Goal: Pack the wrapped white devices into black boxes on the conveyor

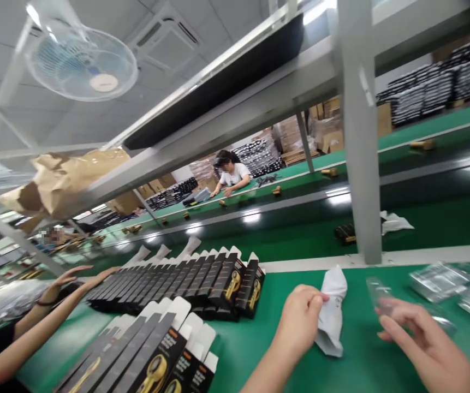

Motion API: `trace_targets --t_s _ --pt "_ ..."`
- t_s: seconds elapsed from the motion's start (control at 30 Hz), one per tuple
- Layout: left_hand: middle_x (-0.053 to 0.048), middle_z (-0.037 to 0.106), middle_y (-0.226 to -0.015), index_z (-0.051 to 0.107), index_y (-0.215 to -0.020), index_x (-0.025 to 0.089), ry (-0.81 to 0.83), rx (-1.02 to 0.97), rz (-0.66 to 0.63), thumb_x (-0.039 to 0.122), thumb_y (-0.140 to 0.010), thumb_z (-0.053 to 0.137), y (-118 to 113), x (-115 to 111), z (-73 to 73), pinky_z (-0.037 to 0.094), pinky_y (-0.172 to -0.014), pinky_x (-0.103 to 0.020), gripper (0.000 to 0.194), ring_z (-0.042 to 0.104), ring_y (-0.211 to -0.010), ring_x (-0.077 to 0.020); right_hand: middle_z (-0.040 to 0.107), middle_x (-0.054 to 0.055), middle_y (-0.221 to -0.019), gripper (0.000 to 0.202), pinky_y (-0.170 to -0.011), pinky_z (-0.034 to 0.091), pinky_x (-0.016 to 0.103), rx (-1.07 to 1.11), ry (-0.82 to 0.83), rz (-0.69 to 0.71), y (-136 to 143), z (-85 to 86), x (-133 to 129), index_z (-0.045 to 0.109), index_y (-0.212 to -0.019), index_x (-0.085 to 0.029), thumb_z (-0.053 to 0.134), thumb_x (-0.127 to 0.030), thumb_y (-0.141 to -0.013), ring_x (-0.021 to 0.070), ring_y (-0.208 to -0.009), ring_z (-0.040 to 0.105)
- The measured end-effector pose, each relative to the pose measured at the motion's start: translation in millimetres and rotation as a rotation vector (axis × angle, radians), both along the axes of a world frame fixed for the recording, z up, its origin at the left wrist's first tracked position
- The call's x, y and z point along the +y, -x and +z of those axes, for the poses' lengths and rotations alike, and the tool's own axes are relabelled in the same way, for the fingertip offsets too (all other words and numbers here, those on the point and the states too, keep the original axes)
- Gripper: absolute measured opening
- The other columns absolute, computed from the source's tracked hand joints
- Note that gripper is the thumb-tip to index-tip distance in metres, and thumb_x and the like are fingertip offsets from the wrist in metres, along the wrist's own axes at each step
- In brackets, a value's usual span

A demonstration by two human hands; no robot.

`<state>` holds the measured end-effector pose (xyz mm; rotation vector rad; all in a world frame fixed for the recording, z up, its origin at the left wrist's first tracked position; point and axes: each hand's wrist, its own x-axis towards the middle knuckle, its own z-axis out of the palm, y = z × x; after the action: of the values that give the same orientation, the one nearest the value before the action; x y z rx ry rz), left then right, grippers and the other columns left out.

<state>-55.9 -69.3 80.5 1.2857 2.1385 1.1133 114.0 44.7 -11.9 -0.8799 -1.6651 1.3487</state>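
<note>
My left hand (298,319) is closed, its fingertips at the edge of a white pouch (333,311). The pouch stands upright or leans above the green work surface, with a bulge that suggests something inside, which is hidden. On the right, my right hand (423,333) grips a clear plastic blister tray (378,292), thumb below and fingers curled; part of the tray is covered by the hand. To the left of my hands is a long row of black boxes (206,281) with white flaps raised. Nearer me stands a second group of black boxes (153,349) printed with a gold shower head.
More clear trays (439,281) lie at the right. A grey post (361,164) rises behind the work surface. Beyond it, a dark conveyor (292,213) carries gold pieces. Another person's hand (101,275) touches the box row at left; a person (232,174) works across the line.
</note>
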Motion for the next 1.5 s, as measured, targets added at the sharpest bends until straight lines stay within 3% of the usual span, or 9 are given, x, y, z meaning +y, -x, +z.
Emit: trace_targets --t_s 0.2,0.33,0.5,0.7,0.83,1.0,1.23,1.4,1.5 --pt "-0.012 0.056 -0.122 0.066 -0.111 0.022 0.328 0.236 -0.105 0.026 -0.082 0.047 -32 -35 -18.8 0.043 -0.093 -0.042 0.035 0.058 -0.104 -0.0288 0.055 0.007 -0.117 0.04 -0.071 0.059 0.026 0.087 0.164 -0.026 0 21.2 1 0.053 -0.081 -0.022 0.062 -0.061 -0.073 0.0234 -0.093 0.064" --pt "-0.007 0.068 -0.085 0.071 -0.101 0.021 0.479 -0.03 -0.188 0.031 -0.077 0.053 -22 -43 3.7 0.048 -0.075 -0.034 0.031 0.063 -0.078 -0.0235 0.056 0.006 -0.116 0.039 -0.07 0.058 0.023 0.024 0.108 0.004 -6 17.4 10 0.054 -0.089 -0.024 0.059 -0.06 -0.076 0.0192 -0.087 0.063" --pt "-0.01 0.063 -0.102 0.056 -0.121 0.016 0.139 0.051 0.227 0.045 -0.085 0.045 0 0 14.5 0.046 -0.077 -0.031 0.048 0.058 -0.08 -0.0192 0.051 0.005 -0.125 0.035 -0.075 0.056 0.021 -0.032 0.083 0.103 -9 10.9 14 0.055 -0.092 -0.026 0.055 -0.059 -0.081 0.0177 -0.092 0.06" --pt "-0.018 0.063 -0.097 0.065 -0.099 0.012 0.182 -0.003 0.155 0.019 -0.06 0.065 -10 49 -35.3 0.035 -0.093 -0.053 0.039 0.055 -0.101 -0.04 0.053 0.004 -0.12 0.035 -0.079 0.054 0.024 -0.002 0.075 0.097 -3 11.8 7 0.054 -0.095 -0.027 0.052 -0.059 -0.084 0.0164 -0.089 0.059" --pt "-0.012 0.064 -0.077 0.062 -0.07 0.016 0.126 -0.242 0.163 0.014 -0.059 0.06 -12 41 -41.0 0.04 -0.087 -0.051 0.012 0.06 -0.089 -0.0372 0.055 0.005 -0.118 0.037 -0.076 0.055 0.026 -0.042 0.054 0.126 -2 10.9 11 0.057 -0.094 -0.026 0.054 -0.061 -0.081 0.0182 -0.09 0.061" --pt "-0.009 0.066 -0.086 0.051 -0.11 0.015 -0.074 -0.764 0.247 0.033 -0.079 0.051 -6 21 -36.7 0.051 -0.068 -0.033 0.036 0.065 -0.079 -0.0219 0.057 0.0 -0.115 0.033 -0.066 0.052 0.025 -0.213 -0.09 0.018 -4 23.0 3 0.056 -0.104 -0.031 0.056 -0.056 -0.082 0.0142 -0.077 0.058" --pt "0.006 0.049 -0.061 0.047 -0.086 0.02 -0.347 -1.071 0.425 0.045 -0.075 0.07 -20 20 -49.8 0.041 -0.051 -0.018 0.035 0.05 -0.051 -0.0068 0.059 -0.001 -0.113 0.036 -0.073 0.053 0.031 -0.411 -0.502 -0.088 -4 26.5 -6 0.048 -0.118 -0.035 0.052 -0.052 -0.087 0.0182 -0.084 0.058" --pt "-0.01 0.064 -0.114 0.047 -0.125 0.02 -0.408 -1.488 0.066 0.061 -0.089 0.042 -41 17 -35.4 0.048 -0.09 -0.032 0.055 0.059 -0.109 -0.0205 0.06 0.001 -0.11 0.038 -0.055 0.054 0.026 -0.416 -0.456 -0.068 -7 29.4 -7 0.051 -0.12 -0.035 0.05 -0.055 -0.087 0.017 -0.077 0.061" --pt "-0.011 0.059 -0.125 0.043 -0.132 0.018 -0.402 -1.506 -0.065 0.063 -0.091 0.029 -54 14 -33.8 0.042 -0.1 -0.036 0.062 0.054 -0.119 -0.0226 0.058 0.002 -0.119 0.034 -0.075 0.057 0.029 -0.403 -0.545 0.005 -3 27.0 -18 0.053 -0.121 -0.035 0.05 -0.049 -0.089 0.0196 -0.095 0.062"
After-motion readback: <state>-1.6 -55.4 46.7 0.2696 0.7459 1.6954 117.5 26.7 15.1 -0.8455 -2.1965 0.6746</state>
